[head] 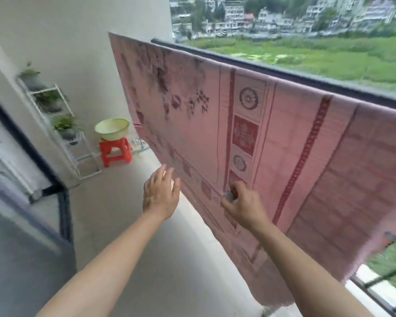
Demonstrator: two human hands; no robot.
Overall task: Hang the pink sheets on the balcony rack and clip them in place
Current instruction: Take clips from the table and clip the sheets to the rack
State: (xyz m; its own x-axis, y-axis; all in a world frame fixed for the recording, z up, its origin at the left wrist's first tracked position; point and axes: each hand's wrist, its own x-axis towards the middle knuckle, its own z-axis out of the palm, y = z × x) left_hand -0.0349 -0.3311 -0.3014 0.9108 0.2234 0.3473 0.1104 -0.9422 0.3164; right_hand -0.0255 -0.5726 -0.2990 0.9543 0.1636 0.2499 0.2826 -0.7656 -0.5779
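A pink sheet (272, 143) with dark red patterned bands hangs over the dark balcony rail (284, 67), draping down on the near side. My left hand (160, 193) is open, fingers spread, just left of the sheet's lower edge and apart from it. My right hand (242, 204) is closed in front of the sheet's lower part, pinching a small grey and red thing (231, 195) that looks like a clip; its exact shape is blurred.
A pale green basin (112, 128) sits on a red plastic stool (115, 151) by the far wall. A white shelf with potted plants (55, 110) stands at the left. A dark door frame (32, 156) lies at the left. Fields and houses lie beyond the rail.
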